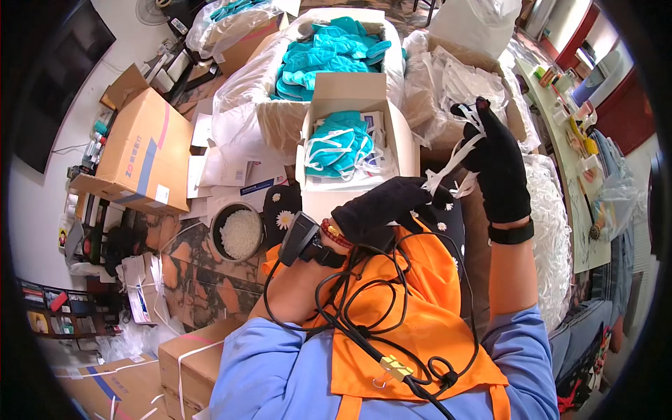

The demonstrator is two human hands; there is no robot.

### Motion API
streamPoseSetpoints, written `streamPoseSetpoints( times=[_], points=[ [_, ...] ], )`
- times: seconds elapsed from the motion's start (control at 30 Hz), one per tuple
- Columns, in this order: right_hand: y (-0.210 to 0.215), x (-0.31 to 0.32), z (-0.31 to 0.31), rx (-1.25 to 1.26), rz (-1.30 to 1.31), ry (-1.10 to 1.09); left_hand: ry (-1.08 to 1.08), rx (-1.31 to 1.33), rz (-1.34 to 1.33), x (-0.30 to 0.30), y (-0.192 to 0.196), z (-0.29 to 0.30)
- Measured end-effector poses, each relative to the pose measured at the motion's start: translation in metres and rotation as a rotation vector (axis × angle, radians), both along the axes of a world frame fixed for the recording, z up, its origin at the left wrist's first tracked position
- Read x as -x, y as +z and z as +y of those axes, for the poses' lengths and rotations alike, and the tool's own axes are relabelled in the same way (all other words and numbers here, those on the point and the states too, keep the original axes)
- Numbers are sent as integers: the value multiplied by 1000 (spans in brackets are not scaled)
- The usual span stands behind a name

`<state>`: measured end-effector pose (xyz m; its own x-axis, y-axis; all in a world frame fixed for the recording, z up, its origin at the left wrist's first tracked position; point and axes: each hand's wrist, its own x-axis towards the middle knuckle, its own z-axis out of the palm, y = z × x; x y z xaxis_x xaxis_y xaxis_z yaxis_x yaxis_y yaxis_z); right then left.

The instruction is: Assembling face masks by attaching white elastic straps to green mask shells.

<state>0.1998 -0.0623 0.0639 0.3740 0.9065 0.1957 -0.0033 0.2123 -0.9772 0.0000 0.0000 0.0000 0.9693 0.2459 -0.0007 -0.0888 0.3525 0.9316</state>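
The right gloved hand (pixel 500 168) holds white straps (pixel 439 175), which reach down toward the left gloved hand (pixel 378 208), whose grip cannot be told, beside an open carton (pixel 348 89) of teal masks (pixel 341 145).

Floor (pixel 190 299): brown-and-black marbled tiles
Bowl (pixel 215 227): 1, round, on floor, holding white grains
Cardboard bundle (pixel 140 283): 1, strapped, on floor at left

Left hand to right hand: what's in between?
White strips. In the head view they run from the fingers of the right hand down to the left hand; can't tell whether the left grips them.
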Motion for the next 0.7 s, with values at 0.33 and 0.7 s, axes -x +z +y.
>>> streamPoseSetpoints(
  times=[0.33, 0.7],
  points=[
    [-5, -23, 0, -30, -72, -78, 78, 213, -27, 0, -10, -3],
    [-5, -19, -4, 23, -107, -8, 96, -45, 44, -13, -18, -10]
  ],
)
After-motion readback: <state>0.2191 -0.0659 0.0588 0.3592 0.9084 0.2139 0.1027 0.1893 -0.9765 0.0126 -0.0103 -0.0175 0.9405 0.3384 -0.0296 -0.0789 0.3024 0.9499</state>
